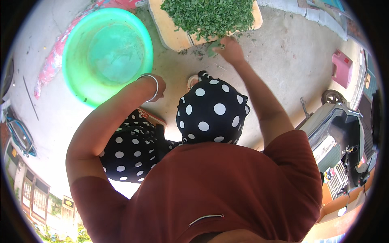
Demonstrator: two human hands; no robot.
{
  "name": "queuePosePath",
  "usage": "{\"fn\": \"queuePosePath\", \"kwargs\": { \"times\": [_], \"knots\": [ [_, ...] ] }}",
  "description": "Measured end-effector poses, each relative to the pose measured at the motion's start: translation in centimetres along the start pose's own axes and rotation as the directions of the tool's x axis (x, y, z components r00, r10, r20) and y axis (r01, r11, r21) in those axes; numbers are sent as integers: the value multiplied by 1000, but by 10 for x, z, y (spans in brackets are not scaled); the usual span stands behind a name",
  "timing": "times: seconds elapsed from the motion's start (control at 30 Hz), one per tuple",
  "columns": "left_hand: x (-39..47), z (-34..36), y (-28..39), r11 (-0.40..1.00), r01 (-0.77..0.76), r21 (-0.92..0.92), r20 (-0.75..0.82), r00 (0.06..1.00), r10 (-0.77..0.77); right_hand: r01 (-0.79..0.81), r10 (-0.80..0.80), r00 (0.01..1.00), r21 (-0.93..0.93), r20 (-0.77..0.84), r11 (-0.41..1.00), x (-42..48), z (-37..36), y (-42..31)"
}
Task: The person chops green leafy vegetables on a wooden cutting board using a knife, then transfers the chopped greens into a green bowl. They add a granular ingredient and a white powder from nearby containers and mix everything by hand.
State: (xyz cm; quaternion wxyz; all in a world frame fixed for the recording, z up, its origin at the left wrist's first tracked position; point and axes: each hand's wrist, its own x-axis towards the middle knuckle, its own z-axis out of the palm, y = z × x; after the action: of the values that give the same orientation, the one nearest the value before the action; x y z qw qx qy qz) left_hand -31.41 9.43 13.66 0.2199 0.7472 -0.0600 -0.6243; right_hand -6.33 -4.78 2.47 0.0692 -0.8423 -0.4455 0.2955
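A heap of chopped green leaves (212, 15) covers much of a light wooden board (177, 39) at the top. Below the board's lower edge is my right hand (232, 50), its thumb and fingers around a green leaf (211, 50). My left hand (156, 86), with a silver bangle at the wrist, hangs by the lower right rim of a large green plastic tub (149, 36). The left fingers are curled and largely turned away, so whether they hold anything is hidden. Small leaf scraps (197, 54) lie on the floor under the board's edge.
My knees are in black polka-dot trousers (212, 112), with a sandal (150, 117) beside the tub. Pink patterned cloth (50, 70) lies left of the tub. A pink plastic stool (343, 68) and a parked scooter (331, 130) stand at the right.
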Motion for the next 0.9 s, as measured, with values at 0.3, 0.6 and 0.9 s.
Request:
{"fn": "queuePosePath", "kwargs": {
  "times": [0.3, 0.6, 0.9],
  "knots": [
    [-23, 9, 6, 975, 39, -220, -243, 965, -94, -197, 274, 936, 315, -222, 929, 3, 62, 25],
    [-23, 10, 18, 974, -42, -223, -269, 963, -20, -375, 456, 880, 393, -134, 840, -1, 23, 108],
    [-35, 11, 7, 970, -29, -242, -363, 929, -63, -412, 493, 837, 318, -237, 854, 9, 61, 45]
  ]
}}
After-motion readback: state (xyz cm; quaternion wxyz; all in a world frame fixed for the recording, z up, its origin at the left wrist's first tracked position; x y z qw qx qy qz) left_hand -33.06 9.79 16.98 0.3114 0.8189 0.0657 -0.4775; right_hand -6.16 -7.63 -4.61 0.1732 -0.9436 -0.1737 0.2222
